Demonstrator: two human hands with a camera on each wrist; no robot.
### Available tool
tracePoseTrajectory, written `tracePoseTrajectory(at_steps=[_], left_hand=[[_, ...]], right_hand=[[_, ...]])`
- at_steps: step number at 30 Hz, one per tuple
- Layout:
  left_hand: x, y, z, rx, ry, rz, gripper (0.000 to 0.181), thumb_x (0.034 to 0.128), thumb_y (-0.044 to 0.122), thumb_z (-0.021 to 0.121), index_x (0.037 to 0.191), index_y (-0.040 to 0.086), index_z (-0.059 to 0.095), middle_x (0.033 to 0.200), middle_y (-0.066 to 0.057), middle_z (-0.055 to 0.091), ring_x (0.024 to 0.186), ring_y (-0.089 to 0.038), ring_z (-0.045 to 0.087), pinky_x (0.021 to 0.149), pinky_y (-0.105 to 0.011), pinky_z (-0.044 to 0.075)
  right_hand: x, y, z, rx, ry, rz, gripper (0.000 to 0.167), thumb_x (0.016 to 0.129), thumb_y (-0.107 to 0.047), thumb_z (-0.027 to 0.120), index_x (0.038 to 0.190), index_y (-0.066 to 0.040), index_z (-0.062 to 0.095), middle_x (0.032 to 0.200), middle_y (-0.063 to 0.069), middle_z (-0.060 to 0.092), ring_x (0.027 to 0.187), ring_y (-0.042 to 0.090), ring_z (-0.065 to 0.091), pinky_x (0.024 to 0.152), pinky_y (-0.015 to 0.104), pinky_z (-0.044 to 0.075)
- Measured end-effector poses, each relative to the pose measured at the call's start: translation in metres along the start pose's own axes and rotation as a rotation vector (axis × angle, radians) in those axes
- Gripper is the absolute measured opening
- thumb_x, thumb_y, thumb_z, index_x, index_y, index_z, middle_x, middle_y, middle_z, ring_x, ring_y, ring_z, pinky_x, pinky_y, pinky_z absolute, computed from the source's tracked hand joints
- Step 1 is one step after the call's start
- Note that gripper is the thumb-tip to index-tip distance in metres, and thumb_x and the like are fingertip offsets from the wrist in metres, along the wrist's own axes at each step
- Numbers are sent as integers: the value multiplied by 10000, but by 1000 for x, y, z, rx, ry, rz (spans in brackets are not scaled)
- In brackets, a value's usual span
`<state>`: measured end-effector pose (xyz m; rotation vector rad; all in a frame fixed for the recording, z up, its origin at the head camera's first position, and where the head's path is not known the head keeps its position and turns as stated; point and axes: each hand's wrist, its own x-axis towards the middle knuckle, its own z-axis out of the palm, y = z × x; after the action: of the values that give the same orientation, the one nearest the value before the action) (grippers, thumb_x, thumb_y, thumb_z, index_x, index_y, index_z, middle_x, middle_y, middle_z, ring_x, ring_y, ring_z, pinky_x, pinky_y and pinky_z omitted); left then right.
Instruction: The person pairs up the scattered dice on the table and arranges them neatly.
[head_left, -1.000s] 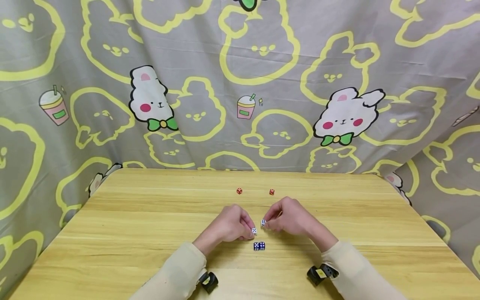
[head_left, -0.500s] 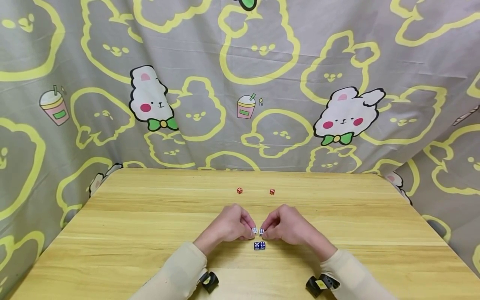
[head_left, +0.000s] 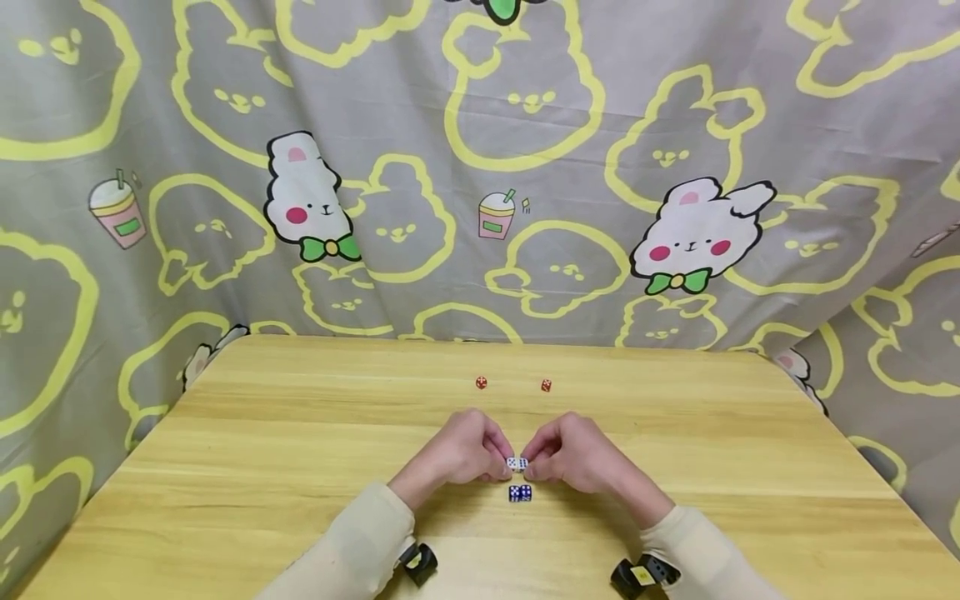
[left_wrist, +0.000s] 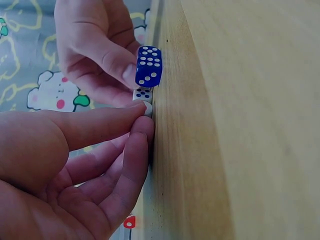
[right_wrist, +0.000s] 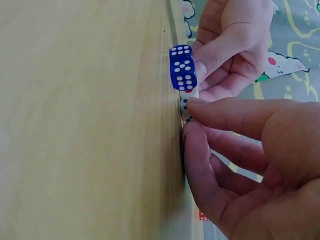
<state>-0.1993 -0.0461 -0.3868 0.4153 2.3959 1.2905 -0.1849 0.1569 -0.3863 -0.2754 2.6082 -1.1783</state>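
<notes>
Two white dice sit side by side, seemingly touching, between the hands in the head view. My left hand [head_left: 471, 448] pinches the left white die [head_left: 512, 463] between thumb and fingertip. With the same kind of pinch, my right hand [head_left: 573, 452] holds the right white die [head_left: 522, 464], whose blue pips show. Just nearer to me, two blue dice [head_left: 520, 493] with white pips stand together on the table, touched by neither hand. In the left wrist view a blue die [left_wrist: 149, 66] partly covers the white ones; fingers hide much of both white dice.
Farther back on the wooden table [head_left: 337, 400] lie two red dice, one on the left [head_left: 482, 382] and one on the right [head_left: 546, 386], set apart. A patterned grey curtain [head_left: 420, 275] hangs behind the table's far edge.
My right hand has come down and to the left with its white die, closing the gap to the left one. My left hand has barely moved. The head view has shifted slightly.
</notes>
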Motion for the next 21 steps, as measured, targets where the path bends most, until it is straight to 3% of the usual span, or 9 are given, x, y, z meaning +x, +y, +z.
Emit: tracePoseTrajectory(at_steps=[12, 21], left_hand=[[-2, -1, 0, -24, 9, -2, 149, 798, -82, 849, 849, 23, 756, 717, -53, 726, 622, -150, 672, 601, -290, 607], [-2, 1, 1, -26, 14, 1, 151, 798, -75, 855, 852, 24, 754, 718, -53, 722, 613, -154, 671, 592, -294, 605]], right_hand=[[1, 7, -3, 43, -42, -22, 111, 839, -90, 884, 918, -101, 807, 783, 6, 741, 685, 149, 664, 631, 318, 593], [-1, 7, -3, 54, -50, -28, 106, 848, -103, 877, 925, -93, 805, 781, 15, 742, 662, 151, 665, 617, 316, 597]])
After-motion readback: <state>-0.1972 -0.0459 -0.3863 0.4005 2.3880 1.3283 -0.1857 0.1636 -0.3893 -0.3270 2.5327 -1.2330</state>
